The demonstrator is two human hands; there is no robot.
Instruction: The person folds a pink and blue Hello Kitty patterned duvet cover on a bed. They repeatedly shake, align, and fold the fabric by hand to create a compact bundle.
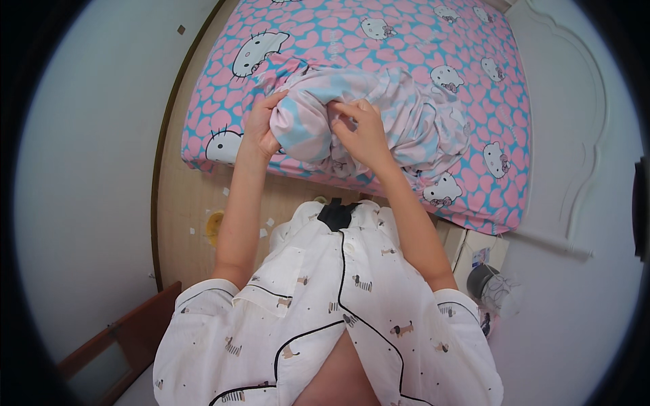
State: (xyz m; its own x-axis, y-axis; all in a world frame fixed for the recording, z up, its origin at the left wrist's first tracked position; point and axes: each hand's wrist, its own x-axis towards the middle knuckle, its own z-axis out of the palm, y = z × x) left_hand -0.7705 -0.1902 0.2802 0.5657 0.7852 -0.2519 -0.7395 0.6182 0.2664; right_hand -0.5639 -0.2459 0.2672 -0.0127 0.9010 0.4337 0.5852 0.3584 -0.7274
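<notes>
A bunched pink, white and light-blue cloth (pixel 406 116), its underside paler than the bed's print, lies in folds near the front edge of the bed. My left hand (pixel 265 122) holds its rounded left end, thumb on top and palm against the side. At a fold just right of that end, my right hand (pixel 360 129) pinches the fabric between thumb and fingers. Beneath the cloth spreads a bed sheet (pixel 315 43) printed with pink hearts and cartoon cats on blue. Whether the bundle is a cover or a sheet, I cannot tell.
A white headboard (pixel 558 101) borders the bed on the right. Below it stands a nightstand (pixel 495 246) with a grey round object (pixel 480 281) and clear plastic near it. A yellow item (pixel 215 228) and several white scraps lie on the wood-look floor (pixel 177 203). A brown-framed door (pixel 137 325) is lower left.
</notes>
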